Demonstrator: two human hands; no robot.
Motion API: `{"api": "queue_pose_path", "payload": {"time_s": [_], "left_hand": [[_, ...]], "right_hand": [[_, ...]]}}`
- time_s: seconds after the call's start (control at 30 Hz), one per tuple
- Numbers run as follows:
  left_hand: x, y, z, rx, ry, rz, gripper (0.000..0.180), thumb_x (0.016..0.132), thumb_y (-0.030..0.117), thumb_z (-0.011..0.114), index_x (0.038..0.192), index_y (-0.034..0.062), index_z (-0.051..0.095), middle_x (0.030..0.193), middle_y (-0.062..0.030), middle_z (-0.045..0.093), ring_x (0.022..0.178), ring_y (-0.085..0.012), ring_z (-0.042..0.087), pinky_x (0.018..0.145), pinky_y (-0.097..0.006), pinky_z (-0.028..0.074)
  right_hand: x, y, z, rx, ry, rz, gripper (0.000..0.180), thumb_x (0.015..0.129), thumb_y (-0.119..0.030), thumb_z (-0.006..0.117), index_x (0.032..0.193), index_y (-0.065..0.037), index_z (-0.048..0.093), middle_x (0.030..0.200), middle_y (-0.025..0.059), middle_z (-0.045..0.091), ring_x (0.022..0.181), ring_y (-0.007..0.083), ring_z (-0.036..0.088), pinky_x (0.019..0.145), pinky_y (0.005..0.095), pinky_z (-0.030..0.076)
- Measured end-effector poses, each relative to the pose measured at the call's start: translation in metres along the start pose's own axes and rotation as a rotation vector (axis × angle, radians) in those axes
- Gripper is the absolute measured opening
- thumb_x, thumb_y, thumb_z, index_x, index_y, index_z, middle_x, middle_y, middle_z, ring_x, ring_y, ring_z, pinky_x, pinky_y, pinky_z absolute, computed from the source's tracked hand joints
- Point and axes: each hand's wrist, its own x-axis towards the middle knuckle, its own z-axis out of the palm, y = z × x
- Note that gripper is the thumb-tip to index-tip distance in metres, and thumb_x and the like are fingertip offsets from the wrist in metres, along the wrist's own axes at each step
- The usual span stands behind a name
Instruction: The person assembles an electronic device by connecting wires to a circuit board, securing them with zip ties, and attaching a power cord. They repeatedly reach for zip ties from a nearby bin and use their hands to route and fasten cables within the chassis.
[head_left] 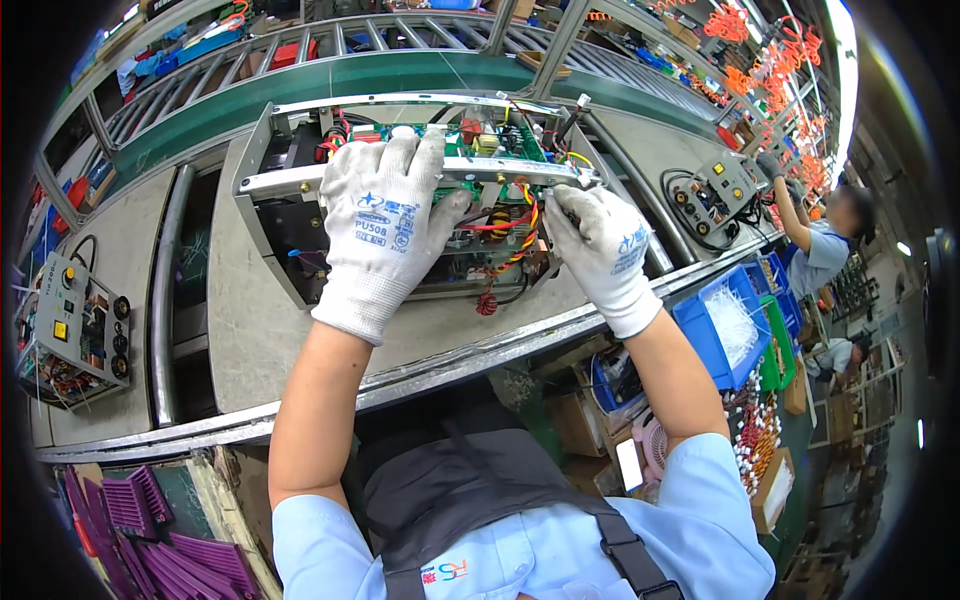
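Note:
An open metal chassis point(275, 250) lies in front of me, packed with green circuit boards and coloured wires. My left hand point(380, 225), in a white glove, grips the chassis's near metal rail point(480, 168), fingers over it and thumb on the near side. At the rail's right end, my gloved right hand point(598, 245) is closed, its fingertips bent inward beside the wiring. What they pinch, if anything, is hidden. A twisted red, yellow and black wire bundle point(525, 235) hangs between my hands, near a small red plug point(486, 303).
Similar units stand on the line, one at left point(75, 320), another at right point(712, 195) near a co-worker point(830, 240). Metal rollers point(168, 300) flank my work plate. Blue bins point(725, 325) with white ties hang at the right edge; purple parts point(180, 560) lie lower left.

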Motion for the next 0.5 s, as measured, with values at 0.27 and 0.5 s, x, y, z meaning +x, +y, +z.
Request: {"api": "queue_pose_path", "payload": {"time_s": [0.27,0.5], "left_hand": [[0.0,0.003,0.001,0.028,0.015,-0.005,0.057,0.079,0.04,0.07,0.126,0.011,0.057,0.119,-0.0105,0.058,0.109,-0.0298,0.052,0.1,-0.047,0.033],[-0.002,0.008,-0.001,0.014,0.011,0.008,0.057,0.078,0.04,0.07,0.125,0.0105,0.057,0.119,-0.0112,0.059,0.109,-0.0297,0.052,0.101,-0.047,0.032]], "right_hand": [[-0.004,-0.002,0.003,-0.015,-0.05,0.075,0.01,0.077,-0.01,0.071,0.086,-0.008,0.067,0.067,0.0096,0.06,0.06,0.0273,0.062,0.056,0.0365,0.05],[-0.026,-0.015,-0.006,0.084,-0.173,0.308,0.025,0.086,-0.01,0.062,0.111,-0.008,0.063,0.085,0.0165,0.067,0.076,0.0336,0.067,0.065,0.0396,0.052]]}}
